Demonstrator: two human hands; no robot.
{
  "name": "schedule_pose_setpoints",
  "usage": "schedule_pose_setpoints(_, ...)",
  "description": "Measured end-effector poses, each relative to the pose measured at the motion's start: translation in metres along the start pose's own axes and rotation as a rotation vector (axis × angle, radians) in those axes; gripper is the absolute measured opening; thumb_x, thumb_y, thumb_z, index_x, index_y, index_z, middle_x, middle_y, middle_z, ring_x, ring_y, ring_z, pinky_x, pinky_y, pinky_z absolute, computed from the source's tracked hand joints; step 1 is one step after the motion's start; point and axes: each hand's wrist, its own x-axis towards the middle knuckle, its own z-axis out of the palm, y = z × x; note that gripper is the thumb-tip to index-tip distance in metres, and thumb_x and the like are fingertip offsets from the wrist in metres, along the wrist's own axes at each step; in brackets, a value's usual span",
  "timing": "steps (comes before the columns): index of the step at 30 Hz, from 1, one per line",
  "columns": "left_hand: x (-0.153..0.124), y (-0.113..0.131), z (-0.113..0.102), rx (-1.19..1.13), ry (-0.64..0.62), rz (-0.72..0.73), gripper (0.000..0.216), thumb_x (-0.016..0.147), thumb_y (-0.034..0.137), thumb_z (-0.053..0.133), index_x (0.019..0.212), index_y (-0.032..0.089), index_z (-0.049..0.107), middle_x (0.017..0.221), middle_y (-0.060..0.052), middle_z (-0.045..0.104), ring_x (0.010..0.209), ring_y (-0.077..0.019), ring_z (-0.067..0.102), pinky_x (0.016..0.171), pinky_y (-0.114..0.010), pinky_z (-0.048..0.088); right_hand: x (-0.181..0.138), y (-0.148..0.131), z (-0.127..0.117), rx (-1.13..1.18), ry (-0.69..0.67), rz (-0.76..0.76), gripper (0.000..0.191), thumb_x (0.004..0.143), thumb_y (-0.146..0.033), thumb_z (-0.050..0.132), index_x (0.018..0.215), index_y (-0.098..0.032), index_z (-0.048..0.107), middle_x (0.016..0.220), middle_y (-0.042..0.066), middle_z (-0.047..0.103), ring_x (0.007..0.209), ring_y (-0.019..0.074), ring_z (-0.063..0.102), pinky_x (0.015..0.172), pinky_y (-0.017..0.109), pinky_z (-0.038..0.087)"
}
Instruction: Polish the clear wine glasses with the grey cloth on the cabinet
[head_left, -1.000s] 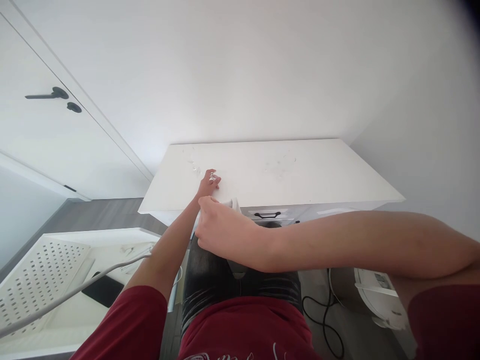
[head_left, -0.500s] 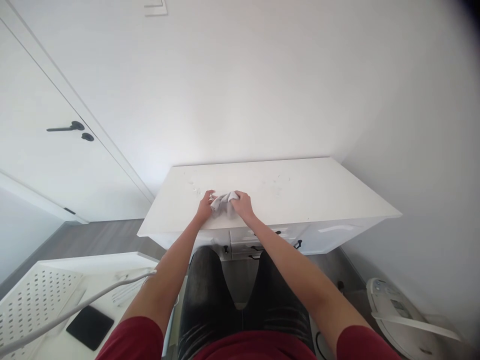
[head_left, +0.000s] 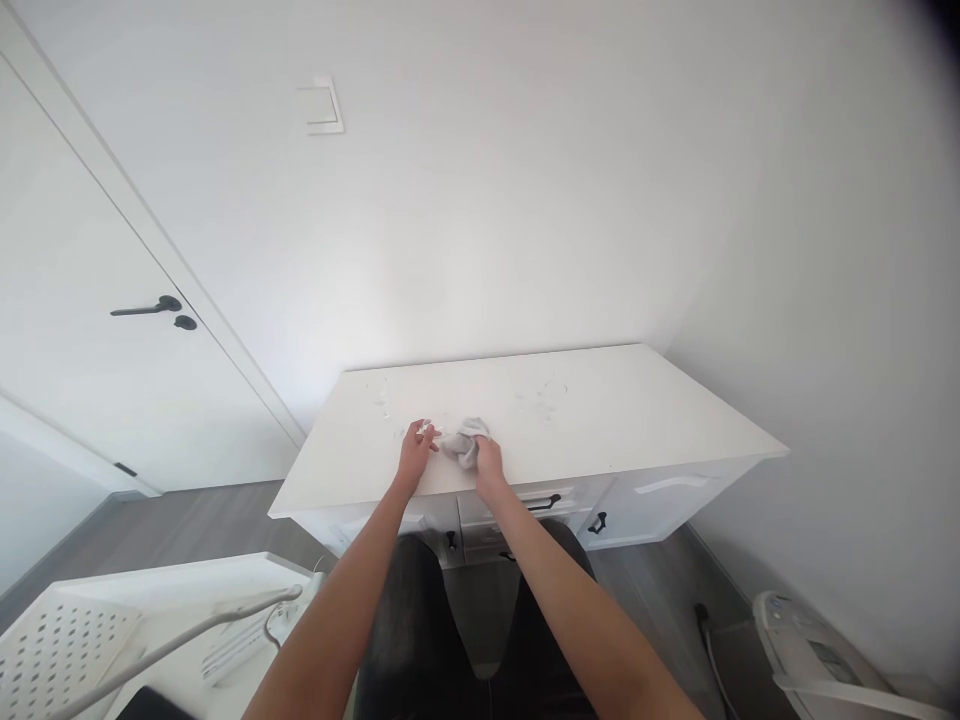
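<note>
My right hand [head_left: 489, 460] grips a crumpled light-grey cloth [head_left: 463, 447] just above or on the white cabinet top [head_left: 592, 400]; which of the two I cannot tell. To the left of the cloth is my left hand [head_left: 415, 452], its fingers curled around a small, shiny whitish bit [head_left: 426, 428] too small to name. The left fingertips point towards the cloth but look apart from it. Wet-looking spots [head_left: 544, 400] lie on the surface to the right of centre, with smaller marks [head_left: 381, 402] at the left.
Black handles [head_left: 553, 502] stick out from the cabinet front. At the lower left stands a white desk [head_left: 187, 650] with a perforated panel and a bent grey tube. A white appliance [head_left: 814, 650] is at the lower right. The door [head_left: 75, 380] is on the left.
Both hands held the cloth between them before; now my left hand has let go and the cloth is bunched in my right hand. The view has tilted upwards.
</note>
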Motion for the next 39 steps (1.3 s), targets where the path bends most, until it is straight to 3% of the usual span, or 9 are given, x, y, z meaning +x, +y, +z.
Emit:
schedule_pose_setpoints(8,-0.016,0.004,0.000,-0.010,-0.070,0.016,0.059,0.092,0.065,0.061,0.134,0.023,0.060,0.072,-0.002,0.070,0.085,-0.0255,0.072,0.090,-0.041,0.052,-0.006,-0.004,-0.015,-0.118,-0.406,-0.151,0.050,0.074,-0.027,0.070,0.123,-0.020,0.068,0.106,0.006,0.075,0.102,0.0262,0.066,0.097,0.039,0.052)
schedule_pose_setpoints(12,-0.019,0.004,0.001,-0.045,-0.157,0.034,0.061,0.091,0.062,0.064,0.139,0.024,0.058,0.082,-0.002,0.072,0.081,-0.0222,0.071,0.087,-0.039,0.055,-0.002,-0.013,-0.027,-0.177,-0.669,-0.132,0.082,0.084,-0.033,0.070,0.158,-0.025,0.036,0.142,0.011,0.061,0.125,0.0259,0.059,0.111,0.042,0.043)
schedule_pose_setpoints(14,-0.019,0.005,0.003,-0.090,-0.212,0.069,0.062,0.091,0.059,0.065,0.142,0.025,0.054,0.101,-0.005,0.074,0.086,-0.0206,0.072,0.087,-0.037,0.056,0.000,-0.013,-0.026,-0.166,-0.757,-0.104,0.083,0.086,-0.037,0.072,0.160,-0.029,0.037,0.158,0.009,0.048,0.138,0.0264,0.049,0.118,0.041,0.037)
schedule_pose_setpoints(18,-0.020,0.007,0.003,-0.131,-0.249,0.147,0.063,0.090,0.055,0.068,0.144,0.029,0.049,0.132,-0.008,0.065,0.100,-0.0198,0.070,0.090,-0.034,0.056,0.002,-0.005,-0.015,0.067,-0.661,0.035,0.070,0.090,-0.046,0.062,0.156,-0.028,0.047,0.146,0.006,0.059,0.127,0.0251,0.058,0.109,0.038,0.045)
schedule_pose_setpoints(21,-0.022,0.008,0.003,-0.048,-0.223,0.097,0.055,0.091,0.057,0.066,0.136,0.028,0.053,0.110,-0.004,0.071,0.082,-0.0176,0.069,0.081,-0.033,0.056,0.001,-0.002,-0.014,0.139,-0.574,0.074,0.065,0.096,-0.050,0.050,0.154,-0.023,0.049,0.119,0.007,0.071,0.104,0.0234,0.065,0.094,0.036,0.052)
schedule_pose_setpoints(26,-0.022,0.008,0.004,0.001,-0.206,0.080,0.037,0.096,0.061,0.056,0.101,0.024,0.062,0.066,0.003,0.062,0.064,-0.0186,0.063,0.072,-0.034,0.051,-0.005,-0.011,-0.031,-0.351,-0.778,-0.298,0.059,0.093,-0.040,0.062,0.150,-0.028,0.056,0.108,0.005,0.073,0.091,0.0228,0.064,0.095,0.039,0.051)
schedule_pose_setpoints(29,-0.022,0.009,0.004,-0.003,-0.245,0.107,0.039,0.097,0.060,0.055,0.112,0.025,0.062,0.074,0.002,0.065,0.072,-0.0197,0.066,0.078,-0.035,0.052,-0.007,-0.012,-0.031,-0.397,-0.784,-0.294,0.061,0.090,-0.036,0.065,0.150,-0.030,0.055,0.105,0.003,0.074,0.089,0.0221,0.064,0.096,0.040,0.049)
schedule_pose_setpoints(35,-0.021,0.008,0.003,-0.047,-0.346,0.147,0.068,0.087,0.054,0.072,0.143,0.027,0.044,0.111,-0.006,0.069,0.089,-0.0191,0.068,0.073,-0.029,0.052,0.006,-0.001,-0.014,0.153,-0.455,0.114,0.061,0.087,-0.049,0.062,0.141,-0.021,0.059,0.097,0.005,0.071,0.089,0.0220,0.067,0.079,0.032,0.052)
schedule_pose_setpoints(39,-0.020,0.004,0.003,-0.050,-0.320,0.110,0.058,0.087,0.056,0.071,0.132,0.025,0.052,0.096,-0.003,0.069,0.077,-0.0177,0.067,0.074,-0.031,0.053,0.008,-0.003,-0.020,0.018,-0.523,-0.009,0.048,0.087,-0.043,0.066,0.131,-0.024,0.068,0.101,0.004,0.073,0.088,0.0208,0.064,0.083,0.032,0.049)
